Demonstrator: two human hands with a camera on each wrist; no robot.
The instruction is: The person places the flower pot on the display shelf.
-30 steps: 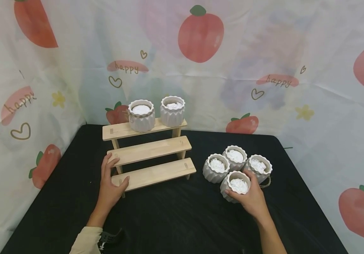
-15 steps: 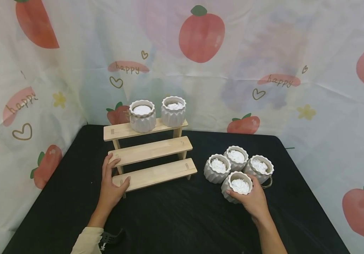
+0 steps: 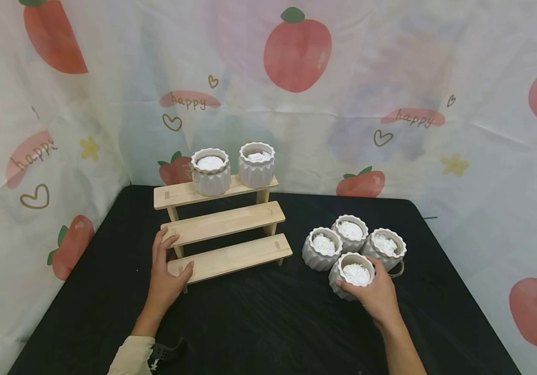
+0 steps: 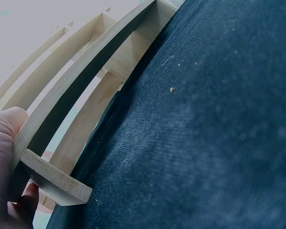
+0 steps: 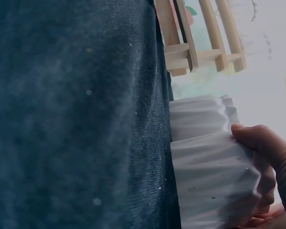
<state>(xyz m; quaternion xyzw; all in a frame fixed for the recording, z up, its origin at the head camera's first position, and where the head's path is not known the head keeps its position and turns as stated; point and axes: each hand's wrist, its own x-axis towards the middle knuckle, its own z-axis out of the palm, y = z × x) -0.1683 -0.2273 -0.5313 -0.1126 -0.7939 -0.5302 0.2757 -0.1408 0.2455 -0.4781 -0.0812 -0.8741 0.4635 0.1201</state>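
My left hand (image 3: 167, 278) grips the left end of a three-tier wooden shelf stand (image 3: 230, 256); in the left wrist view the thumb (image 4: 12, 119) lies on the bottom board and fingers show below it. On the right, my right hand (image 3: 377, 294) holds a white fluted pot (image 3: 338, 284) by its rim, thumb on the near side. White bits fill this pot, which stands upright on the cloth in the right wrist view. Close about it stand three similar pots: one at left (image 3: 316, 256), one behind (image 3: 352, 240), one at right (image 3: 385, 250) with twine.
Two more white pots stand on the top board, a twine-tied pot (image 3: 211, 182) and a plainer pot (image 3: 256, 172). Black cloth (image 3: 268, 328) covers the table. A printed curtain (image 3: 306, 140) hangs behind and at both sides.
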